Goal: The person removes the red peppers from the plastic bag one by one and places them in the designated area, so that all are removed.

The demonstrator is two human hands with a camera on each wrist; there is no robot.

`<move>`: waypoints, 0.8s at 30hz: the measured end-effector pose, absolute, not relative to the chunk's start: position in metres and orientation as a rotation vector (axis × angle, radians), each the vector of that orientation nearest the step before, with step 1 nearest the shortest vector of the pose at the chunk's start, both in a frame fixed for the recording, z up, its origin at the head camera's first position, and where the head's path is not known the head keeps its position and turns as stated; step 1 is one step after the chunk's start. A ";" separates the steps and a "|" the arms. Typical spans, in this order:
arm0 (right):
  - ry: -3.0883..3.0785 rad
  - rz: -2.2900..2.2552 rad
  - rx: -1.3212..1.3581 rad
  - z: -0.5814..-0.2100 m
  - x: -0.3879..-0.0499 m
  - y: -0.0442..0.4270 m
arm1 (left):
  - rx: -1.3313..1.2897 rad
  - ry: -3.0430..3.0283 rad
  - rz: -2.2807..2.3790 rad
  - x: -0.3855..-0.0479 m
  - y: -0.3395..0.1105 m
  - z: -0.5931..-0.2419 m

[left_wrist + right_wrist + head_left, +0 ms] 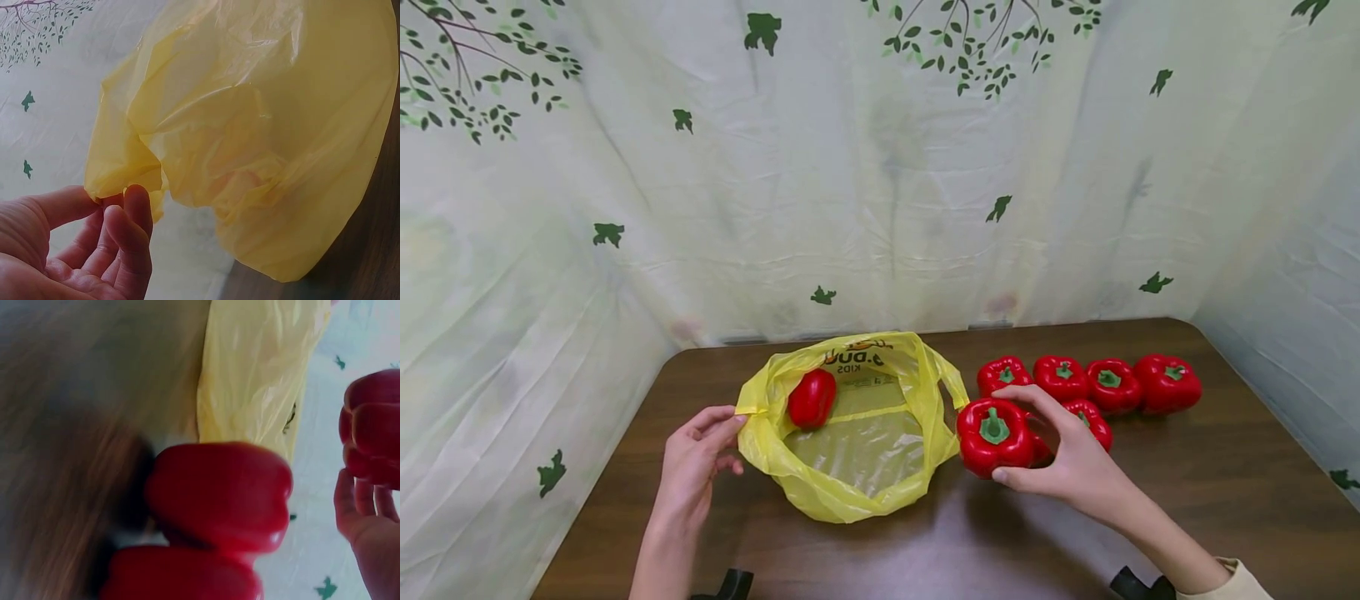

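A yellow plastic bag (pixel 857 492) stands with its mouth spread wide on the table, and one red bell pepper (pixel 812 399) lies inside it. At the bag's left rim my left hand (pixel 694 454) pinches the edge; the left wrist view shows thumb and fingers of that hand (pixel 94 244) meeting on the yellow film (pixel 250 125). My right hand (pixel 1078 467) grips another red bell pepper (pixel 997 437), green stem facing the head camera, just right of the bag. In the right wrist view this held pepper (pixel 378 428) appears at the right edge, off the table.
Several more red peppers (pixel 1114 385) sit in a group at the table's right side, behind and beside my right hand. Pale curtains (pixel 880 208) with leaf prints hang behind the brown table (pixel 1157 467). Dark straps (pixel 733 585) show at the lower edge.
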State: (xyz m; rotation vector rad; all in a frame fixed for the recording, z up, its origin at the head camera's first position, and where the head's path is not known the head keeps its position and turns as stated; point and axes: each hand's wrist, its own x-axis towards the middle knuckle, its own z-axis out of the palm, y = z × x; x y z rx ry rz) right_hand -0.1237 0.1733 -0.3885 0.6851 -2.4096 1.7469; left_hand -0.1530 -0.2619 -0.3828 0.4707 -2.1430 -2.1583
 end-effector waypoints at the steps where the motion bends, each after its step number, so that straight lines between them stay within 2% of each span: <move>1: -2.411 1.753 0.696 -0.389 -0.122 0.177 | 0.474 -2.147 -2.154 -0.153 -0.262 -0.383; 24: -2.539 1.419 0.662 -0.386 -0.092 0.256 | 0.461 -2.142 -2.148 -0.152 -0.262 -0.382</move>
